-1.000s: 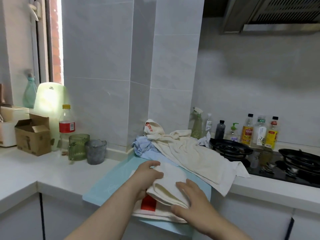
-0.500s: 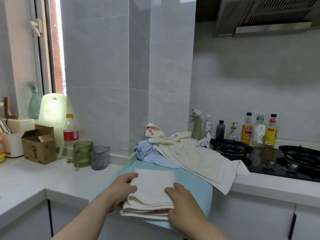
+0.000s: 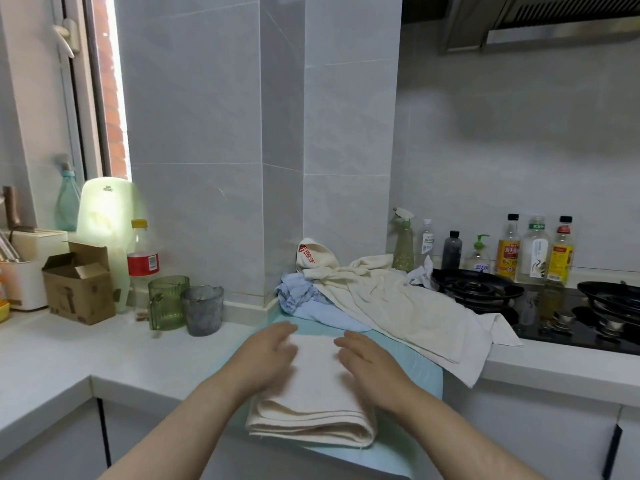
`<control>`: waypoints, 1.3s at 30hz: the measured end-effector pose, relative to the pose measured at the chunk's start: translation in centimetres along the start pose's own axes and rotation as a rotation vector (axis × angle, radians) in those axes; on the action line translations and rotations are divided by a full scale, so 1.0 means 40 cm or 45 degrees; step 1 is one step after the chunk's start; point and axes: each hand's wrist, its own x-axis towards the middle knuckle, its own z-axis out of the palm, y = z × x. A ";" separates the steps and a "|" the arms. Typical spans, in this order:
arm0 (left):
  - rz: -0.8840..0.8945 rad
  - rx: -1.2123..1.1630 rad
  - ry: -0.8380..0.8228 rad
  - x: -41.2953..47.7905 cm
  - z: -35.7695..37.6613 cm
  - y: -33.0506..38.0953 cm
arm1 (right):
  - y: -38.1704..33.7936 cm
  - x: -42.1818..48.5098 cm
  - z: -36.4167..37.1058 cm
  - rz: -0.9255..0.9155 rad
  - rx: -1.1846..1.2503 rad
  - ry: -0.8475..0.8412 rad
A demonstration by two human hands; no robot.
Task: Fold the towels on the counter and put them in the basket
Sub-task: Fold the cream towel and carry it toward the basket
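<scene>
Bare left grip (image 3: 268, 355), bare right grip (image 3: 372, 370)

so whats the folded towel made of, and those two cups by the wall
Folded towel: looks like cream cotton terry, matte, with soft rounded fold edges and a stitched hem line; the exact fibre cannot be told.
Green cup: clear, tinted, ribbed and glossy, so glass or hard plastic; the look leaves it open.
Grey cup: smoky and translucent with a duller, frosted look, probably plastic.
</scene>
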 end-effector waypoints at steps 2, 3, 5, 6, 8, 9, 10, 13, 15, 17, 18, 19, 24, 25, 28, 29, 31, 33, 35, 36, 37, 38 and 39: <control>0.133 0.208 -0.262 0.013 0.033 0.011 | 0.008 0.033 0.026 0.020 -0.125 -0.075; 0.148 0.336 -0.379 0.015 0.050 0.007 | 0.012 0.043 0.040 0.037 -0.202 -0.125; 0.113 0.456 -0.481 0.015 0.068 -0.015 | 0.027 0.052 0.064 0.090 -0.288 -0.199; 0.088 0.439 -0.490 0.015 0.071 -0.026 | 0.036 0.052 0.072 0.111 -0.301 -0.219; 0.063 0.361 -0.490 0.017 0.077 -0.045 | 0.052 0.055 0.081 0.121 -0.317 -0.243; 0.053 0.337 -0.492 0.019 0.080 -0.052 | 0.057 0.057 0.082 0.122 -0.329 -0.258; 0.045 0.324 -0.492 0.021 0.085 -0.056 | 0.062 0.061 0.085 0.123 -0.353 -0.266; 0.043 0.352 -0.475 0.025 0.096 -0.062 | 0.067 0.068 0.089 0.108 -0.403 -0.255; 0.045 0.369 -0.458 0.023 0.099 -0.061 | 0.068 0.064 0.092 0.103 -0.356 -0.198; 0.044 0.373 -0.450 0.019 0.099 -0.060 | 0.070 0.052 0.091 0.160 -0.168 -0.025; 0.040 0.373 -0.451 0.018 0.100 -0.060 | 0.075 0.046 0.086 0.252 -0.003 0.123; 0.035 0.372 -0.450 0.016 0.102 -0.058 | 0.078 0.037 0.076 0.387 0.250 0.260; 0.029 0.352 -0.467 0.013 0.096 -0.057 | 0.034 -0.010 0.004 0.901 1.491 0.266; 0.027 0.339 -0.467 0.013 0.095 -0.058 | 0.025 -0.016 -0.003 0.938 1.488 0.205; 0.018 0.262 -0.432 0.008 0.093 -0.058 | -0.024 -0.038 -0.002 0.977 1.438 -0.040; 0.017 0.228 -0.419 0.006 0.092 -0.060 | -0.031 -0.038 0.007 0.981 1.364 -0.096; 0.004 0.158 -0.410 -0.004 0.090 -0.062 | -0.030 -0.030 0.027 0.964 1.068 -0.021; -0.021 0.049 -0.396 -0.010 0.084 -0.064 | -0.037 -0.025 0.032 0.825 0.786 0.069; -0.041 -0.103 -0.306 -0.013 0.058 -0.050 | -0.057 -0.036 0.015 0.606 0.570 0.088; -0.016 -0.206 -0.203 -0.015 0.039 -0.034 | -0.066 -0.045 0.000 0.503 0.494 0.083; 0.030 -0.315 -0.090 -0.015 0.013 -0.015 | -0.073 -0.053 -0.017 0.407 0.452 0.078; 0.095 -0.422 0.008 -0.013 -0.017 0.004 | -0.081 -0.060 -0.038 0.317 0.419 0.075; 0.136 -0.517 0.029 -0.014 -0.050 0.025 | -0.093 -0.069 -0.060 0.236 0.385 0.063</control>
